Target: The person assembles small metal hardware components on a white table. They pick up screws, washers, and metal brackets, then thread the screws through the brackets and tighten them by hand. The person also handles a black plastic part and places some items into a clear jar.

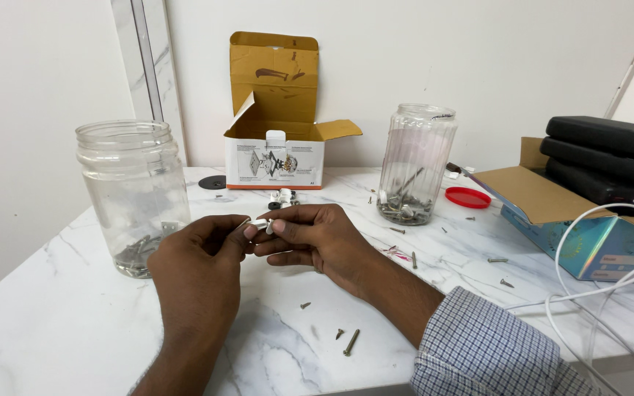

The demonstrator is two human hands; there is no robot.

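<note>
Left hand [201, 253] and right hand [315, 236] pinch one small white plastic piece [260, 224] between them above the white marble table [67, 323], beside a clear glass jar [133, 194]

The right hand [313, 238] is showing bare fingers, and its forearm is wearing a blue-and-white fine-checked shirt sleeve [489, 348] at the near right. The left hand [199, 253] and forearm are showing bare, unsleeved.

Home workbench: marble table [75, 323], screw jars [414, 163]
</note>
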